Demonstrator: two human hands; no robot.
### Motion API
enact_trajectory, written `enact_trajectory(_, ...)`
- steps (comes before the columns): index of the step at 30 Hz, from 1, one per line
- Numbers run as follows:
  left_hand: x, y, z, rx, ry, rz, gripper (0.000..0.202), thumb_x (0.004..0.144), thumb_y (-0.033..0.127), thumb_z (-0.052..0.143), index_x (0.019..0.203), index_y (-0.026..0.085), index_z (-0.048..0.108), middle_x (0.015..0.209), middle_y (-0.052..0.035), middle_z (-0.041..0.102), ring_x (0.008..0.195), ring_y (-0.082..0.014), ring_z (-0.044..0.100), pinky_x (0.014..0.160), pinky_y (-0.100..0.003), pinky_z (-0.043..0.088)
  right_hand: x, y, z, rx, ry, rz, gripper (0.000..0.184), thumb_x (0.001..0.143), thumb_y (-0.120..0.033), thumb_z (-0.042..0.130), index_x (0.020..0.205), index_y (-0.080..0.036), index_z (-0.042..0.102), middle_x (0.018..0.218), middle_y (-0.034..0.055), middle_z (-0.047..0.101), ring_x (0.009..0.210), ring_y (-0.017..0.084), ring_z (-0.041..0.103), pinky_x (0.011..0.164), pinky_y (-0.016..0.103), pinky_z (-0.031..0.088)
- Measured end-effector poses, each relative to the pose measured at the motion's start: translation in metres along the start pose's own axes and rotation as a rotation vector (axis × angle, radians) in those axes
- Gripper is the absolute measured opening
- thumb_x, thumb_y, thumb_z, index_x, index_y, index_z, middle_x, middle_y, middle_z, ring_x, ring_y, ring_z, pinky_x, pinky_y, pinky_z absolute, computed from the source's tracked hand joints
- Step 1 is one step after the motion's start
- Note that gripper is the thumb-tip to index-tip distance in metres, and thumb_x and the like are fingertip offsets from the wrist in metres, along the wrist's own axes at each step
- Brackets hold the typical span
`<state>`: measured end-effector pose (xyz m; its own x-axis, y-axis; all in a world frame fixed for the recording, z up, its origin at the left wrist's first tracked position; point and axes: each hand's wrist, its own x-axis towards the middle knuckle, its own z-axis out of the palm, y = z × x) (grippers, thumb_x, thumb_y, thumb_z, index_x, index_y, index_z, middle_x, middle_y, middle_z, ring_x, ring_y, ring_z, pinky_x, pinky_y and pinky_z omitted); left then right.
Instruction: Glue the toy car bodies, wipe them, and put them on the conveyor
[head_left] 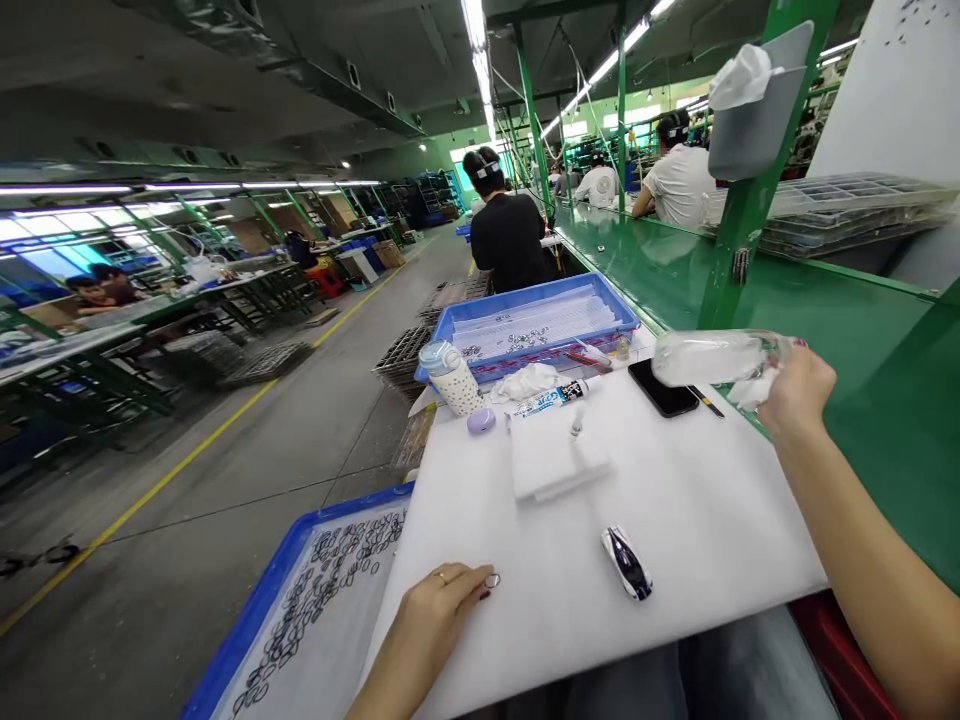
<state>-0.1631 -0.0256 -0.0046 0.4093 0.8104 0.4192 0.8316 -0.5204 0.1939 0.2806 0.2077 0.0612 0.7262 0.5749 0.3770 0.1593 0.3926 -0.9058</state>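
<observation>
My left hand point(439, 615) rests low over the white work surface point(540, 620), fingers closed. Its fingertips pinch a small dark-rimmed oval piece point(492, 580). Out to the right, my right hand point(799, 390) is closed around the neck end of a clear plastic bottle point(709, 358), which lies nearly level in the air. A crumpled white tissue point(752, 388) shows beside those fingers; whether they hold it too I cannot tell. Below the bottle lie a black phone point(664, 388) and a thin dark stick point(706, 402). A white and dark-blue device point(627, 563) sits between my hands.
Folded white cloth point(559, 460), a glue tube point(547, 398), a purple case point(481, 421) and a dotted cup point(452, 378) stand toward the back. Small oval pieces fill a blue tray point(300, 530) at left; another blue tray point(532, 300) lies ahead. A green post point(739, 240) rises at right.
</observation>
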Motion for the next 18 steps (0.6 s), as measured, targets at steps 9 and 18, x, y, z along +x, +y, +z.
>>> enact_trajectory(9,0.019,0.004,-0.009,-0.030,-0.228,-0.174,0.026,0.090,0.020,0.054,0.087,0.025,0.079,0.076,-0.0020,0.076,0.066,-0.0184,0.073,0.061,-0.025,0.058,-0.061,-0.041,0.071,-0.272,-0.858,-0.690,0.024,0.089,-0.041,0.054,0.101,-0.020,0.056,0.113,0.0162,0.064,0.110,0.030,0.060,0.094,0.045,0.050)
enact_trajectory(18,0.037,0.015,-0.018,-0.144,-0.341,-0.454,0.019,0.083,0.025,0.060,0.078,0.027,0.079,0.079,-0.0006,0.077,0.070,-0.0209,0.073,0.063,-0.028,0.054,-0.005,-0.048,0.036,0.119,-0.621,-0.094,0.020,0.097,-0.033,0.026,0.078,-0.027,0.025,0.068,0.0020,0.053,0.062,0.014,0.055,0.068,0.036,0.052)
